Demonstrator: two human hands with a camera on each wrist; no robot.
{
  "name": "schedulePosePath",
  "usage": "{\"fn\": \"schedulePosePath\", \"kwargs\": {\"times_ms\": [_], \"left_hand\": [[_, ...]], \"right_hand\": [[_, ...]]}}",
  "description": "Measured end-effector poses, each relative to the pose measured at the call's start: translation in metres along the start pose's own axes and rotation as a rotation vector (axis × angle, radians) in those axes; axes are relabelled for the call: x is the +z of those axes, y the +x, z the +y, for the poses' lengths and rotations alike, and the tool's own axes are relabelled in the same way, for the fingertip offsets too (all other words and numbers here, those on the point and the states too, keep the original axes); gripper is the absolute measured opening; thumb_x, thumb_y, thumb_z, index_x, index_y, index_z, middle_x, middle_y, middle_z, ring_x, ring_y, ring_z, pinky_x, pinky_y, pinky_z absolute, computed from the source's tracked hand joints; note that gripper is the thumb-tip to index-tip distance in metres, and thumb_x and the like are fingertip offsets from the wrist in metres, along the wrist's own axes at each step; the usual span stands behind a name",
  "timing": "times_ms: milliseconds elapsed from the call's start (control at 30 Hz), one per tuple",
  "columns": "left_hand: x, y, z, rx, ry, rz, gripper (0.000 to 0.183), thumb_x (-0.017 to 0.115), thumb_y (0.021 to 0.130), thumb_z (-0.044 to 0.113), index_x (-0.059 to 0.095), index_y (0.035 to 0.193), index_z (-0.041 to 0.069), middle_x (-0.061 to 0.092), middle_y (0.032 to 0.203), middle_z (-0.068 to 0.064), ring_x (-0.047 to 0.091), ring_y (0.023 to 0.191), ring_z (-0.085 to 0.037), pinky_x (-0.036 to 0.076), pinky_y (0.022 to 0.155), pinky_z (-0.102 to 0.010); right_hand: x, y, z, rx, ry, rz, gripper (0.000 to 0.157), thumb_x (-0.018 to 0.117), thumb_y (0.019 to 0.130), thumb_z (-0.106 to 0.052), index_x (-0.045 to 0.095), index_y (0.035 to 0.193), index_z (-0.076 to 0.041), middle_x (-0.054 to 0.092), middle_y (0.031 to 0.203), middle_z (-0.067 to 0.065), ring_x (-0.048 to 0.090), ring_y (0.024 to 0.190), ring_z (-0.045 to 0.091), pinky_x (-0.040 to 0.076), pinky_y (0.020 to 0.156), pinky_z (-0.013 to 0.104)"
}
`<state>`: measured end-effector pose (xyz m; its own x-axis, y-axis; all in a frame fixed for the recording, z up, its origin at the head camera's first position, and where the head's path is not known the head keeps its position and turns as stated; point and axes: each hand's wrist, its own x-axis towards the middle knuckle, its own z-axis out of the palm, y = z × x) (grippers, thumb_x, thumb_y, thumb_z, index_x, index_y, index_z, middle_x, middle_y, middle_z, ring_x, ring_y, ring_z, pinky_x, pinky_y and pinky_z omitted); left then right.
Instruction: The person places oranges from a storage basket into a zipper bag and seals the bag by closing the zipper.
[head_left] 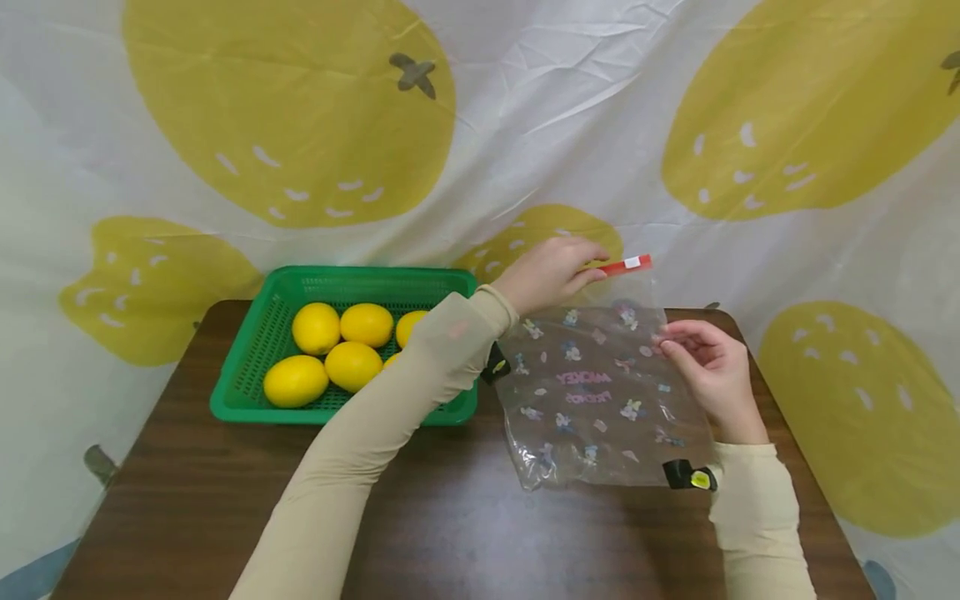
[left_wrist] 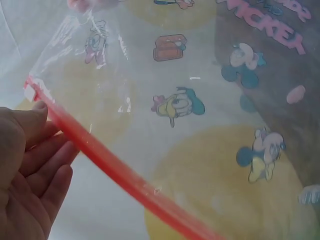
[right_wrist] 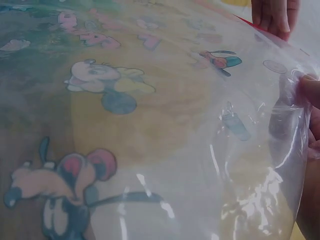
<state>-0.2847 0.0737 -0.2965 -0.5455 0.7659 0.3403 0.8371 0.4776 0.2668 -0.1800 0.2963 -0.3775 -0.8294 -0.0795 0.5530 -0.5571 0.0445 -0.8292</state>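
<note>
A clear slider zip bag (head_left: 592, 392) printed with cartoon figures hangs upright above the table, its red zip strip (left_wrist: 115, 170) along the top. At that strip, close to the white slider (left_wrist: 30, 92), my left hand (head_left: 551, 271) pinches it between thumb and fingers. My right hand (head_left: 712, 371) pinches the bag's side edge lower down, and the right wrist view shows the film creased at the thumb. The bag looks flat, with nothing inside. Yellow lemons (head_left: 296, 382) lie in a green basket (head_left: 247, 358) to the left, several of them partly hidden behind my left forearm.
The brown wooden table (head_left: 480, 533) stands against a white cloth (head_left: 525, 100) printed with large lemons. The basket's right rim is close beside the bag's left edge. Black wrist straps show at both sleeves.
</note>
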Motion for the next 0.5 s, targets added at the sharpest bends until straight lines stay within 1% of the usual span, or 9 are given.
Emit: {"fn": "schedulePosePath", "kwargs": {"times_ms": [133, 233, 333, 400, 500], "left_hand": [[0.003, 0.002, 0.000, -0.008, -0.022, 0.007, 0.020, 0.054, 0.092, 0.020, 0.065, 0.104, 0.008, 0.066, 0.094, -0.002, 0.058, 0.080, -0.012, 0.044, 0.076, -0.021], [0.004, 0.003, 0.001, -0.009, -0.033, 0.013, 0.017, 0.055, 0.091, 0.018, 0.066, 0.099, 0.008, 0.067, 0.090, -0.001, 0.057, 0.076, -0.011, 0.043, 0.073, -0.021], [0.003, 0.004, 0.001, -0.007, -0.040, 0.002, 0.016, 0.055, 0.091, 0.018, 0.066, 0.098, 0.008, 0.067, 0.090, -0.002, 0.057, 0.075, -0.011, 0.043, 0.072, -0.020], [0.002, 0.005, 0.002, -0.002, -0.040, -0.007, 0.016, 0.055, 0.091, 0.018, 0.066, 0.098, 0.007, 0.067, 0.091, -0.002, 0.057, 0.075, -0.011, 0.043, 0.072, -0.020], [0.002, 0.006, 0.002, -0.002, -0.050, -0.014, 0.016, 0.055, 0.091, 0.017, 0.066, 0.097, 0.006, 0.067, 0.090, -0.003, 0.056, 0.074, -0.012, 0.042, 0.071, -0.020]], "right_hand": [[0.002, 0.000, 0.000, -0.005, -0.004, -0.007, 0.017, 0.053, 0.080, 0.018, 0.054, 0.096, 0.019, 0.068, 0.086, 0.002, 0.065, 0.075, 0.011, 0.051, 0.069, 0.019], [0.002, 0.000, -0.002, 0.008, -0.051, -0.003, 0.017, 0.053, 0.080, 0.019, 0.052, 0.096, 0.021, 0.067, 0.085, 0.000, 0.064, 0.074, 0.010, 0.051, 0.068, 0.018], [0.000, 0.000, -0.005, 0.020, -0.096, -0.007, 0.018, 0.053, 0.079, 0.020, 0.052, 0.097, 0.021, 0.067, 0.086, 0.000, 0.064, 0.076, 0.009, 0.050, 0.068, 0.017], [-0.003, 0.000, -0.008, 0.021, -0.151, -0.032, 0.020, 0.054, 0.078, 0.020, 0.053, 0.098, 0.019, 0.066, 0.087, -0.002, 0.063, 0.078, 0.007, 0.050, 0.069, 0.015], [-0.007, 0.003, -0.014, 0.006, -0.292, -0.074, 0.027, 0.059, 0.074, 0.021, 0.056, 0.100, 0.016, 0.065, 0.089, -0.009, 0.061, 0.079, 0.002, 0.048, 0.067, 0.012]]}}
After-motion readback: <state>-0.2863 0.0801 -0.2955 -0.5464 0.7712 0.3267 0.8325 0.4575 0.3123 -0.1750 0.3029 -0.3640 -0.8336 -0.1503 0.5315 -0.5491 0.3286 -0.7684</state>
